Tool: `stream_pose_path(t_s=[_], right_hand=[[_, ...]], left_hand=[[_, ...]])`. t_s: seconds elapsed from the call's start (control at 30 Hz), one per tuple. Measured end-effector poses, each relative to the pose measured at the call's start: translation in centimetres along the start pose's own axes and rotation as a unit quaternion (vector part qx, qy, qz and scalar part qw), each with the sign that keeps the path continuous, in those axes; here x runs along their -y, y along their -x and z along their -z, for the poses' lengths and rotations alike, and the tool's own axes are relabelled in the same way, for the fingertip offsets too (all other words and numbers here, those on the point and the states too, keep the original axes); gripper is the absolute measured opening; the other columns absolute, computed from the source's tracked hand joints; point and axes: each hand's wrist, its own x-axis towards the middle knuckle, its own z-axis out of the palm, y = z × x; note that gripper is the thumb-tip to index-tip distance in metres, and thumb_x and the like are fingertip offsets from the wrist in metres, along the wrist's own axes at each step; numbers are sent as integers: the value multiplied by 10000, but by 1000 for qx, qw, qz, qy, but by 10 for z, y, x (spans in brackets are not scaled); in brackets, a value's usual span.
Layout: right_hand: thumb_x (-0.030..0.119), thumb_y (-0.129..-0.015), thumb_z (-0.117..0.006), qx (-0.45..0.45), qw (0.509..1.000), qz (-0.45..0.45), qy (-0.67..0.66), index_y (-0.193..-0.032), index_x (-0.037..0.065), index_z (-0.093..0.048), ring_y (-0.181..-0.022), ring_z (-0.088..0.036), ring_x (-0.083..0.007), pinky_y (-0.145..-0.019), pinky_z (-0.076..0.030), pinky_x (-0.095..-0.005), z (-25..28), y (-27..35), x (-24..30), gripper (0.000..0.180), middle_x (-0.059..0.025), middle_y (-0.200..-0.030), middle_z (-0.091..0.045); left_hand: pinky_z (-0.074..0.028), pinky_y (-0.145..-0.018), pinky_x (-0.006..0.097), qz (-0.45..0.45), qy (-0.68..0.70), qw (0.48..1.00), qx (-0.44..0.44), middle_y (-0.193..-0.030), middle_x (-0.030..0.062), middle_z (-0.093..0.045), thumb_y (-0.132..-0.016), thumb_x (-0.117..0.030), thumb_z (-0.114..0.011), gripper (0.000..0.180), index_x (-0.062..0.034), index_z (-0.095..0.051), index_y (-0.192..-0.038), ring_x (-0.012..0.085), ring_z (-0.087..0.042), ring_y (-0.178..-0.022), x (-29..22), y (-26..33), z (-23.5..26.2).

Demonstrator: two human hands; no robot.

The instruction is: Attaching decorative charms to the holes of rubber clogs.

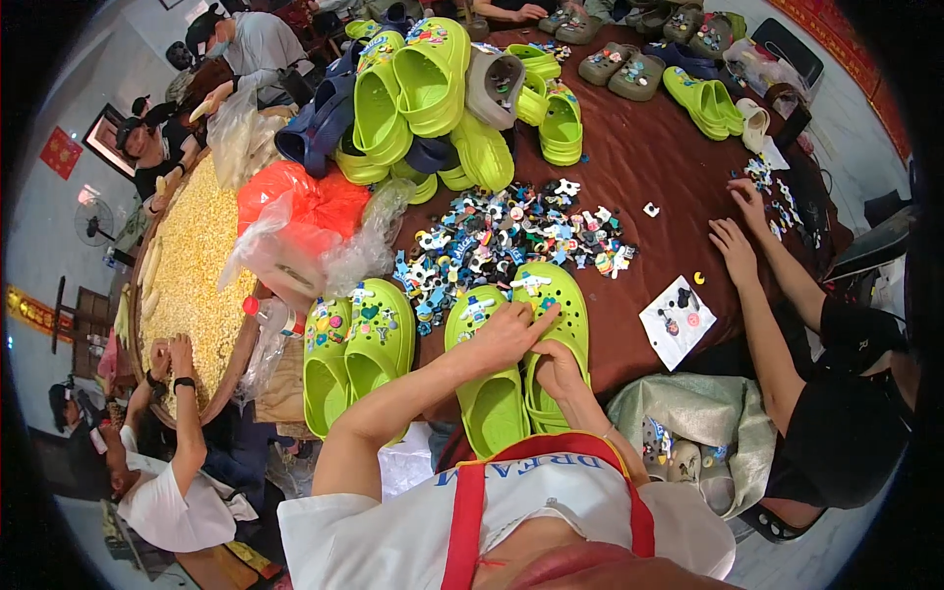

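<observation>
A pair of lime-green clogs stands before me at the table's near edge: the left clog and the right clog, each with a white-and-blue charm near the toe. My left hand reaches across onto the right clog's perforated top, fingers bent and closed at its holes; anything small between them is hidden. At that clog's opening, my right hand grips its upper, some fingers out of sight inside. Just beyond the toes spreads a pile of small colourful shoe charms. To the left sits another charm-decorated green pair.
Green, navy and grey clogs are heaped at the back. Left are a red plastic bag, a bottle and a tray of yellow kernels. Another person's hands rest at right, near a white charm sheet and sack.
</observation>
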Motion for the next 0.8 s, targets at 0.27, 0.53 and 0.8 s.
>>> stream_pose_path(t_s=[0.27, 0.53, 0.8], right_hand=[[-24, -711, -508, -9, 1000, 10, -10, -1157, 29, -485, -1038, -476, -190, -920, -363, -344, 2, -7, -1, 450, -63, -1120, -516], [5, -702, -523, -20, 1000, 14, 0, -937, -13, -576, -907, -531, -193, -859, -401, -336, 27, -13, -14, 242, -77, -948, -587], [-1, -705, -536, -51, 998, 24, -7, -876, 15, -585, -889, -536, -193, -838, -413, -339, -13, 12, -8, 178, -66, -931, -589]], left_hand=[[-416, -764, 380, 13, 82, 996, 21, -933, 159, -560, -668, -25, -548, 665, 13, -347, -1301, 308, -521, -847, 8, -7, 1], [-416, -813, 393, 130, 261, 950, -114, -959, 173, -573, -718, 22, -506, 284, -6, -621, -976, 353, -514, -919, 21, -7, -17], [-404, -741, 405, 132, 200, 963, -123, -815, 145, -559, -706, -47, -497, 162, -15, -611, -817, 328, -516, -825, 19, -5, -35]])
